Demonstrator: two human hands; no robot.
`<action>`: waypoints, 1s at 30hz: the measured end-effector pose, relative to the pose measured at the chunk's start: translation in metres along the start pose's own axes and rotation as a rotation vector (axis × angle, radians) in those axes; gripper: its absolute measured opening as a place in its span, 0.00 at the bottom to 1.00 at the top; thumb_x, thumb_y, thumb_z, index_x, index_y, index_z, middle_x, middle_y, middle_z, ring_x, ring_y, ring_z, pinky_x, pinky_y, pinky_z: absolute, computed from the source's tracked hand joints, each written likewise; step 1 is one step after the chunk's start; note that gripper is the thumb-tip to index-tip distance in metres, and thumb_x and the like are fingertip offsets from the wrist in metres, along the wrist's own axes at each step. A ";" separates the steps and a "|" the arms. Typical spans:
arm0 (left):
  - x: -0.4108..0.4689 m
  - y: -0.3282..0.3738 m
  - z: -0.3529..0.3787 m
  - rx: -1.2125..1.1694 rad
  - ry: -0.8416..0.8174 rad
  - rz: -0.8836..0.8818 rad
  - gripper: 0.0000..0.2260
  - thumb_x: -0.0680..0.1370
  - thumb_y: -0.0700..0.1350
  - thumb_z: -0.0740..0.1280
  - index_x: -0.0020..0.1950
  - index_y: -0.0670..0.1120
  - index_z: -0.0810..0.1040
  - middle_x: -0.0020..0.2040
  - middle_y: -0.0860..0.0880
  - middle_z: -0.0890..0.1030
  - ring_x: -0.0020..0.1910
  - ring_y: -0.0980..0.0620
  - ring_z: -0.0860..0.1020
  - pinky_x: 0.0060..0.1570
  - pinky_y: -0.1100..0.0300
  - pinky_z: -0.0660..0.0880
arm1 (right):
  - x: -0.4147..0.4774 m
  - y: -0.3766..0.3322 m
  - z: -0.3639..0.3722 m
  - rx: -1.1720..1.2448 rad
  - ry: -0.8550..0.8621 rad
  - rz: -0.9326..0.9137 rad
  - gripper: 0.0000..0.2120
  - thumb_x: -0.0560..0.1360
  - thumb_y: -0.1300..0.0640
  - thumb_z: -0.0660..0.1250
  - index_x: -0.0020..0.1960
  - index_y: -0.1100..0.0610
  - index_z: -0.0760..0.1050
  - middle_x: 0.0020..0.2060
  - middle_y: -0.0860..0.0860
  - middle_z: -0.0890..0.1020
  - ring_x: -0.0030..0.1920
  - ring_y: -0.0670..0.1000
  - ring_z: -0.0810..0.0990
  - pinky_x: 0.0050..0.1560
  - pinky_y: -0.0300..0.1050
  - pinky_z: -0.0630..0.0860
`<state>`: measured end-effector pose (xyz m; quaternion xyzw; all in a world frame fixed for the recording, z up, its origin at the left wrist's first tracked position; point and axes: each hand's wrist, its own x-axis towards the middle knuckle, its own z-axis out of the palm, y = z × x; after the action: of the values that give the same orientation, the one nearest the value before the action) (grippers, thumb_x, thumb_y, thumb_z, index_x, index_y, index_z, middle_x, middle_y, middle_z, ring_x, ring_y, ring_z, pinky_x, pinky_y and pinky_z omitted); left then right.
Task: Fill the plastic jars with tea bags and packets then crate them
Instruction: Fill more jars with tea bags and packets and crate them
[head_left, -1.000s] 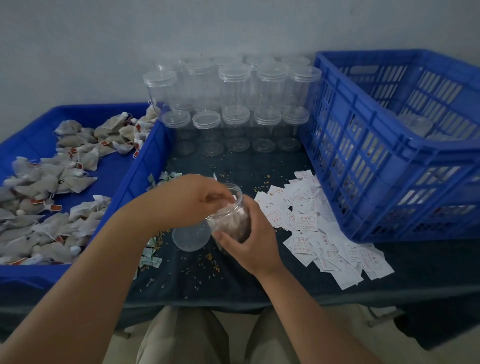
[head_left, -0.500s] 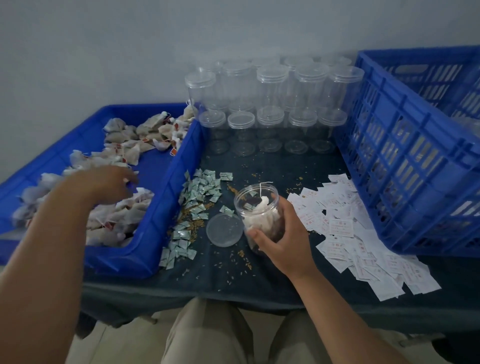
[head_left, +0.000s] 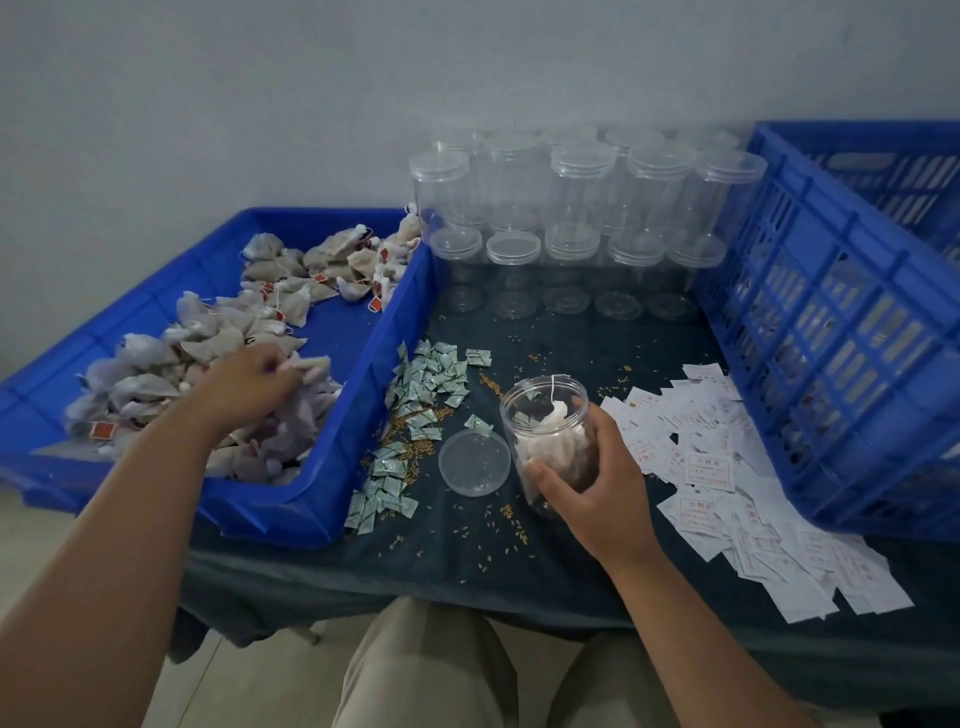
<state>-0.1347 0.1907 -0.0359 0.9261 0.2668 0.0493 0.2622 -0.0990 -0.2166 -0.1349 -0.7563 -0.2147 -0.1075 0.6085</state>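
My right hand (head_left: 597, 478) grips an open clear plastic jar (head_left: 545, 421) that stands on the dark table, partly filled with tea bags. The jar's clear lid (head_left: 474, 464) lies flat just left of it. My left hand (head_left: 254, 384) is down in the shallow blue tray (head_left: 363, 467), fingers pinched on a tea bag (head_left: 311, 366) among the heap of tea bags (head_left: 218, 343). Small green packets (head_left: 415, 395) lie scattered between tray and jar. White paper slips (head_left: 727, 467) are spread to the jar's right.
Several empty lidded jars (head_left: 582, 208) are stacked in two tiers against the back wall. A tall blue slatted crate (head_left: 831, 332) stands at the right. Loose grains litter the table near its front edge (head_left: 467, 587). My knees show below.
My left hand left the jar's mouth, swung left into the blue tray and closed on a tea bag. My right hand kept holding the jar; the view shifted left.
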 end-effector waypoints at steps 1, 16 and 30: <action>0.000 0.000 -0.001 -0.084 0.025 -0.016 0.09 0.80 0.48 0.69 0.43 0.45 0.77 0.39 0.43 0.83 0.40 0.43 0.82 0.37 0.53 0.75 | 0.000 0.000 0.000 -0.002 0.002 -0.001 0.33 0.69 0.26 0.74 0.70 0.32 0.69 0.62 0.34 0.81 0.61 0.40 0.82 0.54 0.28 0.77; -0.061 0.110 -0.043 -0.396 0.211 0.199 0.22 0.76 0.68 0.71 0.46 0.48 0.80 0.33 0.52 0.79 0.27 0.59 0.73 0.31 0.59 0.72 | 0.000 -0.003 0.000 -0.005 -0.012 -0.013 0.32 0.70 0.28 0.75 0.70 0.32 0.69 0.62 0.32 0.81 0.61 0.39 0.82 0.52 0.27 0.77; -0.087 0.196 0.078 0.062 -0.184 0.704 0.09 0.85 0.56 0.63 0.60 0.56 0.80 0.56 0.58 0.82 0.53 0.59 0.80 0.54 0.55 0.79 | -0.001 0.000 -0.001 -0.011 -0.034 -0.044 0.34 0.70 0.36 0.79 0.72 0.42 0.72 0.62 0.39 0.83 0.62 0.46 0.83 0.57 0.41 0.82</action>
<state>-0.0994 -0.0318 0.0022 0.9692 -0.0919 0.0451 0.2240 -0.0999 -0.2180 -0.1348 -0.7566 -0.2408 -0.1093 0.5980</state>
